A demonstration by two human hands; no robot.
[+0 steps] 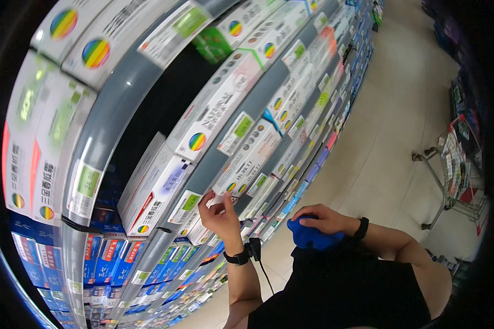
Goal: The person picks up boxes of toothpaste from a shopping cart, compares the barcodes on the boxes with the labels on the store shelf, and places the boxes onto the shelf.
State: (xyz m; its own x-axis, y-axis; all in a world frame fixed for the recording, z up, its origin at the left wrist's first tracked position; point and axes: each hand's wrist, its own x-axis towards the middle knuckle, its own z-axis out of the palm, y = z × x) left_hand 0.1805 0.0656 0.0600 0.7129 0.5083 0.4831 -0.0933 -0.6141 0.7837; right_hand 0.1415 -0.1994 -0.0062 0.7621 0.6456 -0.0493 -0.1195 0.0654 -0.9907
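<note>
My left hand (219,216), with a black wrist strap, is raised at the shelf front beside white toothpaste boxes (247,158). Its fingers are bent and apart, and the fingertips are at the lower end of a box; whether they touch it is unclear. In front of my body, my right hand (321,220) is closed on a bunched blue cloth (313,236). A larger white box (152,193) stands on the shelf to the left of my left hand, and another white box (214,107) lies above it.
Shelves with grey price rails (210,168) curve across the left side. Blue boxes (111,261) fill the lower left. A dark gap (148,111) shows between boxes. Tiled floor (387,123) runs along the aisle, where a shopping cart (457,177) holding goods stands at the right.
</note>
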